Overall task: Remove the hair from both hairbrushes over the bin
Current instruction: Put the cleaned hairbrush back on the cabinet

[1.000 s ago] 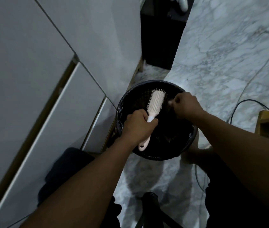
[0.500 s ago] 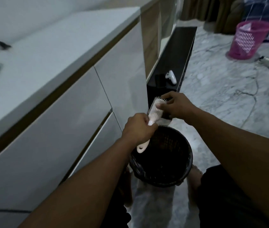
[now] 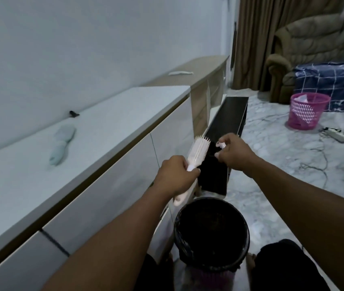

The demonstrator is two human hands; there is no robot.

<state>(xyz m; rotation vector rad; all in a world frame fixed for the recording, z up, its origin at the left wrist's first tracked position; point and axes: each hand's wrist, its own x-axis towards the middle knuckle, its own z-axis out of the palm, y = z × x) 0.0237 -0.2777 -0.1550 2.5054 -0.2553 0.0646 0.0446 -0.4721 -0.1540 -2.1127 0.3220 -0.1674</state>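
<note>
L hand [image 3: 175, 177] grip clamped on pink hairbrush [image 3: 198, 151] handle, raised beyond black bin [image 3: 212, 234]. R hand [image 3: 233, 153] pinched, prob on pulled hair; can't tell. Next: drop over bin; 2nd brush on bench [image 3: 62, 147] likely follows.

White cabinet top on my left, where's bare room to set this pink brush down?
The white cabinet top is mostly bare. Free patches: the near stretch between the pale green brush and the front edge, and the far end toward the wooden shelf. It is crowded only around the green brush and the small dark object by the wall.
</note>
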